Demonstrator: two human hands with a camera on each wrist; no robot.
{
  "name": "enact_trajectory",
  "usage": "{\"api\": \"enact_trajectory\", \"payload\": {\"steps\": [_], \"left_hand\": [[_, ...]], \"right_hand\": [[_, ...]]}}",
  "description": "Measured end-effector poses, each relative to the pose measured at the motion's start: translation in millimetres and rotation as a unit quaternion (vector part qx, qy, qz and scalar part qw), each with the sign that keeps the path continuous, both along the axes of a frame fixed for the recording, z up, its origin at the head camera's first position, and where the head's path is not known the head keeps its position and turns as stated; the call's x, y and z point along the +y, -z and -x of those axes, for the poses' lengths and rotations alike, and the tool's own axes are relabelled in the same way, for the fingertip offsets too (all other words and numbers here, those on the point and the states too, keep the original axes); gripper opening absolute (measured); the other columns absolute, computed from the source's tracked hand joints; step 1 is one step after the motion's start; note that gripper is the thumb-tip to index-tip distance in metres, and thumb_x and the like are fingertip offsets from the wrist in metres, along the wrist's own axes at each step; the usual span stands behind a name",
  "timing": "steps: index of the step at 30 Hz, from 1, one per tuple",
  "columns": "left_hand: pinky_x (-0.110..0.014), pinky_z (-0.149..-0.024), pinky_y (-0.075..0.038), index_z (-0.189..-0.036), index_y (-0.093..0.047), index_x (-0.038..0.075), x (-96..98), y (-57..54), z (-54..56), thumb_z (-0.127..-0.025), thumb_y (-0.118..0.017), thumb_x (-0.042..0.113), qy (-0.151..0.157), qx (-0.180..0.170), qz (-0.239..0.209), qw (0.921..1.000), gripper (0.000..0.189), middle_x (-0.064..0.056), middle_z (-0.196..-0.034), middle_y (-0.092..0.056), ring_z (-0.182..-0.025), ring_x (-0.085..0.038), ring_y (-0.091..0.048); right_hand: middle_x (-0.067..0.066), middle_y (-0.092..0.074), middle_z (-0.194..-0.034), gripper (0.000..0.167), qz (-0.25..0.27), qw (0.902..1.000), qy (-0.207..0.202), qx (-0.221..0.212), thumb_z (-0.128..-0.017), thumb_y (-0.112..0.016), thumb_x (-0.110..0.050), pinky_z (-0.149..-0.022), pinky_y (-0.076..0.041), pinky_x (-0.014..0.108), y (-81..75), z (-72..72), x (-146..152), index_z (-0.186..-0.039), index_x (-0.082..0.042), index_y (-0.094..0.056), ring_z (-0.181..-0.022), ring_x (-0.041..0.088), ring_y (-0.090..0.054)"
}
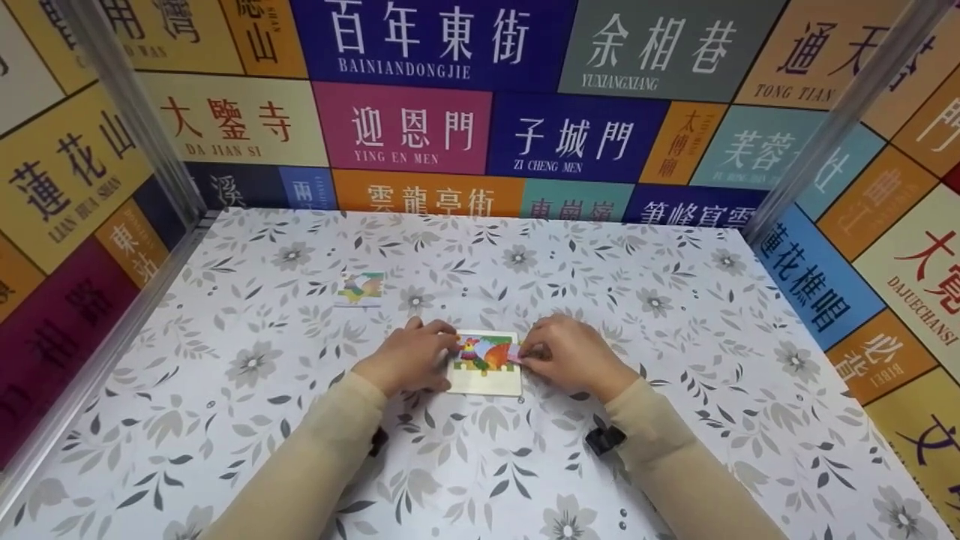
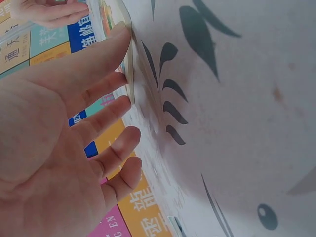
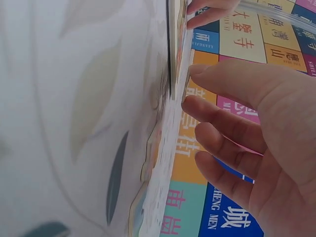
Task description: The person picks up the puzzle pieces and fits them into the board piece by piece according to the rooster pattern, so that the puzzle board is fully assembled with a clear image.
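Pink, probably light and stiff, tiny in view; best held by edges, pinching puzzle piece [image 1: 514,352] in right hand [image 1: 574,355], resting relaxed left hand [image 1: 412,358] against left side of board [image 1: 486,385]

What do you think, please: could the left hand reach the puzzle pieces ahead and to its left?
Probably yes: nothing stands between the left hand and those puzzle pieces, though it touches the puzzle tray.

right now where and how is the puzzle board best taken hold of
Probably grip the puzzle board by its left edge, coming from the left with thumb and fingers: it is thin and flat, so the rim gives the hold. The left hand is at that edge, while the right hand, pinching a puzzle piece, occupies the right side.
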State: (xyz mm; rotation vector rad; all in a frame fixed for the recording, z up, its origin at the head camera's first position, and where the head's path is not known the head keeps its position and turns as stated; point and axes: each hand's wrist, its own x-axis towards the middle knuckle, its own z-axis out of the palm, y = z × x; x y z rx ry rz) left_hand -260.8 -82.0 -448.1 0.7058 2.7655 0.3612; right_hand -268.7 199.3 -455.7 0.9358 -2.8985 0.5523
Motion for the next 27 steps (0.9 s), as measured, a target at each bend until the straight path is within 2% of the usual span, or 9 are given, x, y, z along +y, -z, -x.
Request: {"api": "enact_trajectory", "payload": {"steps": [6, 12, 19, 27], "left_hand": [[-0.050, -0.105, -0.045, -0.134, -0.068, 0.020, 1.0, 1.7, 0.4, -0.084, -0.085, 0.033, 0.002, 0.004, -0.002, 1.0000, 0.055, -0.001, -0.156, -0.049, -0.131, -0.034, -0.046], [-0.052, -0.100, -0.047, -0.130, -0.070, 0.016, 0.5, 1.6, -0.6, -0.084, -0.086, 0.030, 0.013, 0.012, -0.011, 0.9998, 0.051, -0.004, -0.155, -0.050, -0.128, -0.037, -0.047], [-0.052, -0.104, -0.047, -0.131, -0.070, 0.020, -1.4, 4.4, -2.2, -0.084, -0.086, 0.032, 0.001, 0.008, -0.005, 1.0000, 0.051, -0.003, -0.156, -0.050, -0.130, -0.036, -0.048], [-0.051, -0.105, -0.046, -0.131, -0.070, 0.019, -0.5, 1.4, -1.8, -0.084, -0.086, 0.032, 0.003, 0.011, -0.011, 0.9999, 0.051, -0.004, -0.157, -0.049, -0.130, -0.036, -0.048]], "right_hand": [[-0.007, -0.074, -0.094, 0.005, -0.006, 0.9998, -0.014, 0.010, -0.089, -0.080, -0.023, -0.086, -0.056, 0.038, 0.8, -1.7, -4.0, -0.092, -0.022, -0.083, -0.093, 0.015, -0.067], [-0.008, -0.074, -0.094, 0.004, -0.007, 0.9997, -0.020, 0.015, -0.089, -0.080, -0.024, -0.081, -0.056, 0.036, 1.5, -3.8, -7.5, -0.092, -0.023, -0.083, -0.090, 0.014, -0.065], [-0.007, -0.074, -0.097, 0.006, -0.006, 0.9997, -0.024, 0.006, -0.088, -0.081, -0.028, -0.083, -0.055, 0.037, 2.8, -6.0, -15.2, -0.092, -0.024, -0.082, -0.093, 0.015, -0.065], [-0.007, -0.074, -0.095, 0.005, 0.000, 0.9990, -0.039, 0.023, -0.088, -0.082, -0.028, -0.080, -0.055, 0.036, 2.1, -7.0, -18.1, -0.090, -0.024, -0.081, -0.088, 0.015, -0.066]]}}
